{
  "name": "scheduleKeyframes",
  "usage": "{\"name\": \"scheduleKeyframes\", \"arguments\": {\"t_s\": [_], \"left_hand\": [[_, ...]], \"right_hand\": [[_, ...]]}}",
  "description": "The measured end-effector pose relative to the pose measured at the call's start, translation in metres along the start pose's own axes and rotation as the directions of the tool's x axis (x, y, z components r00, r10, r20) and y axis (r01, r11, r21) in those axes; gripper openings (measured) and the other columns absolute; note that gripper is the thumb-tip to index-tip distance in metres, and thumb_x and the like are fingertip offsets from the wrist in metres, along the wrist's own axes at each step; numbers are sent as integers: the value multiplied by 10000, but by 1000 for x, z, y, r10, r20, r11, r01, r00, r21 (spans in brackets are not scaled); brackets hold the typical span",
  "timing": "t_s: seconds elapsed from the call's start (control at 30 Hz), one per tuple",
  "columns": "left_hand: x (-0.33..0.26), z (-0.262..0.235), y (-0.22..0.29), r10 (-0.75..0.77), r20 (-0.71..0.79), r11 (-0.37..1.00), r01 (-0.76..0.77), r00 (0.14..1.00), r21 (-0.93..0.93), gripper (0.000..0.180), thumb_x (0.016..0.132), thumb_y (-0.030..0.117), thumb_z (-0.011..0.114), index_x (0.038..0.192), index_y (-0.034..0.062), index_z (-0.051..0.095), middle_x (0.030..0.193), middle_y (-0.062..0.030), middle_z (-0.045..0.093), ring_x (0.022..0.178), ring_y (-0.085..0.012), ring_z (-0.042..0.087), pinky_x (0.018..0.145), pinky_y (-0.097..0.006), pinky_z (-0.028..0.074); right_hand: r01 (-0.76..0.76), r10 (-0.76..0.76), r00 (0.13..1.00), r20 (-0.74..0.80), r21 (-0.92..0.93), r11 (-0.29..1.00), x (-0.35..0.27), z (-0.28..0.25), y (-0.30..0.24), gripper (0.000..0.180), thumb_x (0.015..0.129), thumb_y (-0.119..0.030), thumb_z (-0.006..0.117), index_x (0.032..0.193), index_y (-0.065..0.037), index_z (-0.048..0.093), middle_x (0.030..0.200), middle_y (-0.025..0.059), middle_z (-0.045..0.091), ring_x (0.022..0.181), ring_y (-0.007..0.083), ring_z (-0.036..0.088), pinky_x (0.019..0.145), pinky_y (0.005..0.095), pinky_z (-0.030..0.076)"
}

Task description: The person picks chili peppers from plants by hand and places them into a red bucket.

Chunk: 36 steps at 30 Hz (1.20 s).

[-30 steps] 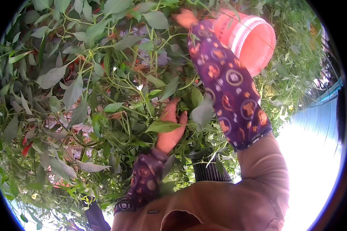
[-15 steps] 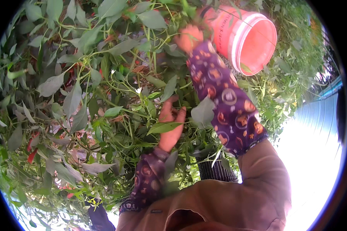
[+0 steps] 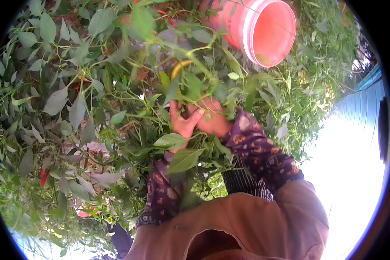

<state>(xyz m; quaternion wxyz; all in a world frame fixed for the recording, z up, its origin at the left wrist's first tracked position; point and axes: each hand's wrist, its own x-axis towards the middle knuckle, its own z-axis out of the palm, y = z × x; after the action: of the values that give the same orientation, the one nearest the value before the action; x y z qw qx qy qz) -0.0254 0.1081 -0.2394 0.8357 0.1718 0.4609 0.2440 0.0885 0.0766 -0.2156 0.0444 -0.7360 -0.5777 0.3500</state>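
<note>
My left hand (image 3: 184, 123) is among the pepper plant's leaves near the middle of the view. Its thumb and the finger that shows stand apart; leaves cover the other fingers. Right beside it, my right hand (image 3: 214, 118) is closed among the green stems, with its fingertips close to the left thumb. What it grips is hidden by foliage. Just beyond the hands hangs a curved yellow chili pepper (image 3: 181, 68). Large green leaves (image 3: 185, 160) lie over my left wrist.
A pink bucket (image 3: 247, 32) lies tilted in the plants at the far right, its mouth facing me. Red chili peppers (image 3: 44, 177) hang at the left. Small white flowers (image 3: 141, 96) dot the foliage. A blue sheet-like surface (image 3: 364, 102) runs along the right side.
My right hand has come back from beside the bucket to my left hand. A leafy stem with the yellow pepper now shows beyond both hands. The bucket appears farther left and higher.
</note>
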Motion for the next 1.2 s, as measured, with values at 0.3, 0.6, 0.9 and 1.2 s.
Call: {"name": "scheduleKeyframes", "arguments": {"t_s": [0.3, 0.6, 0.9, 1.2], "left_hand": [[-4, -14, -3, -288, -249, 958, 274, 925, -88, 266, 967, 193, 584, 1158, 10, 553, 1068, -53, 617, 977, -163, 586, 847, -303, 468], [-5, -28, -16, -343, -194, 920, 288, 919, -264, 308, 982, 229, 566, 1238, 63, 528, 1085, -63, 630, 943, -147, 590, 806, -260, 470], [-3, -1, 17, -72, -143, 941, 115, 987, 320, 503, 999, 494, 454, 1109, 34, 624, 897, -68, 598, 795, -170, 541, 685, -322, 437], [-1, -14, -19, -179, -436, 975, 218, 882, 42, 256, 1006, 276, 523, 1138, 60, 561, 986, -13, 570, 842, -129, 505, 742, -289, 427]], "right_hand": [[33, -41, 979, 200, 44, 998, -14, -17, -10, 259, 773, -72, 580, 1012, 19, 618, 962, 178, 610, 893, 343, 605, 771, 395, 501], [-266, 343, 939, 6, 643, 718, 41, -69, -1, 280, 902, -87, 612, 1167, 3, 590, 974, 67, 660, 788, 115, 604, 703, 249, 503], [-29, 186, 955, -233, 549, 836, -7, -31, -16, 188, 812, -90, 736, 955, 6, 660, 785, 86, 674, 659, 191, 636, 608, 270, 503], [-498, 439, 675, -593, 73, 864, -14, -178, 90, 277, 922, -246, 649, 1063, -8, 651, 933, 155, 689, 803, 208, 664, 716, 304, 529]]}}
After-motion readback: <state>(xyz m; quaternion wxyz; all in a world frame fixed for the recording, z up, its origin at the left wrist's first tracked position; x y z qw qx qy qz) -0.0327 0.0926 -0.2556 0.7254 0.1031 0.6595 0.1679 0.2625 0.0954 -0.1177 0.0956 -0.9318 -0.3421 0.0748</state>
